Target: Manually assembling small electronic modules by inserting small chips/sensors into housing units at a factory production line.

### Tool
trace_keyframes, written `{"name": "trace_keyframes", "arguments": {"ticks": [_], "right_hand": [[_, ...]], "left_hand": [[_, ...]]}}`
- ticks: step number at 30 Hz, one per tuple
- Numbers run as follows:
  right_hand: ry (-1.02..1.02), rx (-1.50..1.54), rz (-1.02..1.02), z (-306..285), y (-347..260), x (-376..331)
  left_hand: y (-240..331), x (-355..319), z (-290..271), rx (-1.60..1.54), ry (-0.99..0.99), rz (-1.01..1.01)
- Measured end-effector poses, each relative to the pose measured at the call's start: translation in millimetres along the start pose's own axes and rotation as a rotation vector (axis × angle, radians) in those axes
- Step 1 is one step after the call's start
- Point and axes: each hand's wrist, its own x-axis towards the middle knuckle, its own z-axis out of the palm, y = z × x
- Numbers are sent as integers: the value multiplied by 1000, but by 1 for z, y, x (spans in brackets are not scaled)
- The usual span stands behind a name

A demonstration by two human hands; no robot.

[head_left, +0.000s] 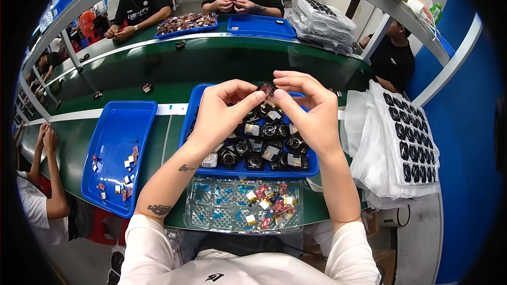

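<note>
While raised over the far rim of the blue tray, left hand and right hand pinch one small dark component between thumb and forefinger tips; grip closed on it from both sides. Directly beneath the grip: black lens modules heaped wall to wall. Nearer than that: clear compartment tray overhanging the worktop edge. Left of the grip: second blue tray, mostly bare. Right: stacked white sheets, close by the wrist.

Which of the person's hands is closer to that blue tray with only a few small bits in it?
Left. The left hand is beside the nearly bare blue tray; the right hand is farther off.
</note>
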Motion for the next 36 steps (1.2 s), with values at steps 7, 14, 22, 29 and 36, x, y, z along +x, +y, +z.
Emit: {"name": "trace_keyframes", "arguments": {"ticks": [7,14,22,29,36], "right_hand": [[-226,524,-384,-63,-45,-9],[-462,619,-630,-79,-126,-71],[-425,585,-742,-127,-115,-103],[-460,599,-698,-119,-112,-106],[-571,320,-816,-86,-131,-72]], "left_hand": [[-47,88,-32,663,140,-92],[-137,156,-51,1175,117,-707],[-116,138,-39,1125,-32,-324],[-4,-30,30,673,-534,394],[-28,-94,18,1090,-765,436]]}}
